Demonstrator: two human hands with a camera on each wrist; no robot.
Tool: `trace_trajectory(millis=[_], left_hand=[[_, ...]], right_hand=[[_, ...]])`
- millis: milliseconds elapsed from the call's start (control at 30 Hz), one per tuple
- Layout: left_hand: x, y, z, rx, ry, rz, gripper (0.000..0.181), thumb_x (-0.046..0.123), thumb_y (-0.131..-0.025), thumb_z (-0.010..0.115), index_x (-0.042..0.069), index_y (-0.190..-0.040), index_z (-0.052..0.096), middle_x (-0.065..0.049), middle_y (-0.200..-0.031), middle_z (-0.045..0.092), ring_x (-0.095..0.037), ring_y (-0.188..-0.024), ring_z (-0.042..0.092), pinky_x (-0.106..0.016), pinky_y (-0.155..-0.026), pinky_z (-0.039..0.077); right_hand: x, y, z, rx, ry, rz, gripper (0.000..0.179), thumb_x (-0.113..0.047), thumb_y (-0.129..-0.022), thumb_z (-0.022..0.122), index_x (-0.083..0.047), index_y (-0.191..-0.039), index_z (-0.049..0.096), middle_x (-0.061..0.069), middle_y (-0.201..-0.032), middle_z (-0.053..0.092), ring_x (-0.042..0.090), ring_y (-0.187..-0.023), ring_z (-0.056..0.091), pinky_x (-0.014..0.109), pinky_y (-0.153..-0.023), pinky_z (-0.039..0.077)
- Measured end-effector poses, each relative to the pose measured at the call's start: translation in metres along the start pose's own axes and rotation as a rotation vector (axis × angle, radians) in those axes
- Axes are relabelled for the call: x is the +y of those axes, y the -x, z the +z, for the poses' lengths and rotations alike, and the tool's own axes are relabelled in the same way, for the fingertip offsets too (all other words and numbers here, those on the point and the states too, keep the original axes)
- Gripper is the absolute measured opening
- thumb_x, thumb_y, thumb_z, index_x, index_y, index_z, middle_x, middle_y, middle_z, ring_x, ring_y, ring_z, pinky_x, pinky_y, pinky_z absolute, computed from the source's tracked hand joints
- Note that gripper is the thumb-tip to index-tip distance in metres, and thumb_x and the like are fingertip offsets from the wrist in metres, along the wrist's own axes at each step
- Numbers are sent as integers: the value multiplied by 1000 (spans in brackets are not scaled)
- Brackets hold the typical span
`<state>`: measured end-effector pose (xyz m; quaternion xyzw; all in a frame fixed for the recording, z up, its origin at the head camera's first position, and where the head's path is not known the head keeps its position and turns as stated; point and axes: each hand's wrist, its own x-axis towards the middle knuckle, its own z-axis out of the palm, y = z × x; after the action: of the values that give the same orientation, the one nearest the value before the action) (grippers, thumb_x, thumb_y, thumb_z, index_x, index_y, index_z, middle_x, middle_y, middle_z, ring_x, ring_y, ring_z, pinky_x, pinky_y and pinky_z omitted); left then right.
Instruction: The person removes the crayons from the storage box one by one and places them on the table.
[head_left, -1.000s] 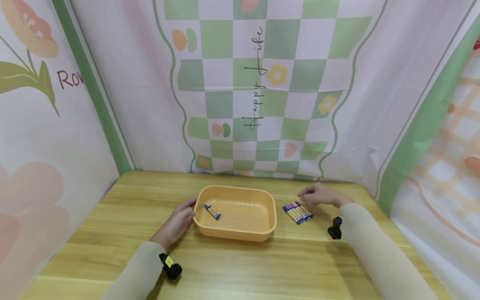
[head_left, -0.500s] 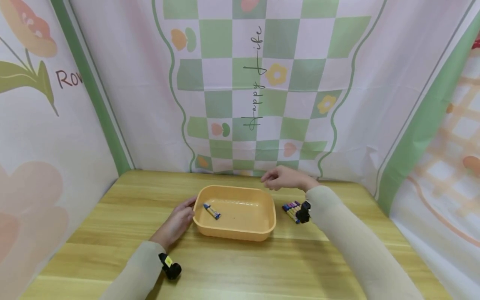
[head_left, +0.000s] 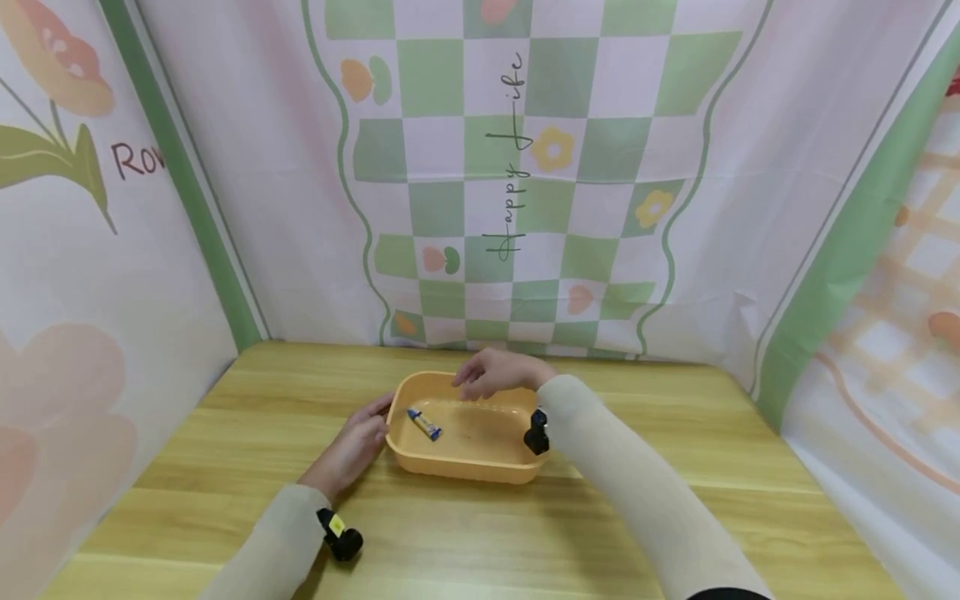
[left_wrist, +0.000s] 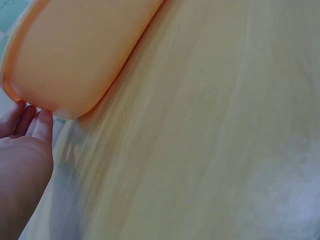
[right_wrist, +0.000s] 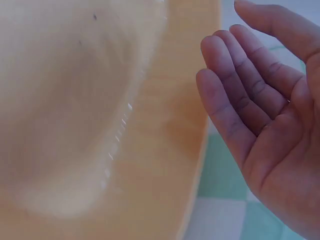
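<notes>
A yellow-orange plastic basin (head_left: 472, 468) stands on the wooden table. Inside it, toward the left, lies one blue crayon (head_left: 425, 424) with a yellow wrapper. My left hand (head_left: 352, 446) rests against the basin's left end. In the left wrist view its fingertips (left_wrist: 45, 116) touch the outer wall at the rounded corner. My right hand (head_left: 497, 372) hovers over the basin's back rim, fingers loosely bent. The right wrist view shows the palm (right_wrist: 290, 135) bare, with nothing between thumb and fingers. My right sleeve hides the spot where the row of crayons lay.
The wooden table (head_left: 675, 500) extends around the basin. Behind it hangs a green-and-white checked cloth (head_left: 555, 150), with printed curtains at both sides. A small black camera (head_left: 537, 432) sits on my right wrist and another camera (head_left: 342, 535) on my left.
My right hand has moved left from beside the row of crayons to over the basin, its sleeve now covering them. The left hand, basin and blue crayon have stayed in place.
</notes>
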<state>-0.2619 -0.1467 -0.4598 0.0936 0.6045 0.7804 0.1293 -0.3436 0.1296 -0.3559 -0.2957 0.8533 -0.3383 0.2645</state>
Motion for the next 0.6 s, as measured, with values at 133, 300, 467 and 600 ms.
trace_trajectory(millis=[133,300,467,600], left_hand=[[0,1,0,6,4,-2,70,-5,-90,39,-8,-156,15,-23,-163,15,-36,-149,19,-43,-120,22],[0,1,0,1,3,-2,70,-5,-91,39,-7,-156,15,-22,-163,14,-36,-149,18,-43,-121,21],[-1,0,0,-5,0,1,70,-5,-90,39,-7,-156,16,-22,-163,15,-36,-149,19,-43,-120,21],[-2,-1,0,5,2,2,70,-5,-90,39,-7,-156,16,-22,-163,15,-36,-149,20,-44,-120,21]], right_hand=[[3,-14,14,-40,-34,17,42,-17,-93,71,2,-129,62,3,-108,70,17,-100,66,39,-92,56],[7,-28,24,-67,-38,39,41,-17,-92,71,1,-129,63,2,-108,70,15,-101,66,35,-91,56],[5,-37,29,-72,12,78,42,-24,-90,75,-5,-126,66,-2,-106,72,13,-98,67,33,-90,56],[6,-44,35,-83,-8,100,39,-22,-89,75,-5,-124,67,-1,-101,73,14,-96,68,37,-91,56]])
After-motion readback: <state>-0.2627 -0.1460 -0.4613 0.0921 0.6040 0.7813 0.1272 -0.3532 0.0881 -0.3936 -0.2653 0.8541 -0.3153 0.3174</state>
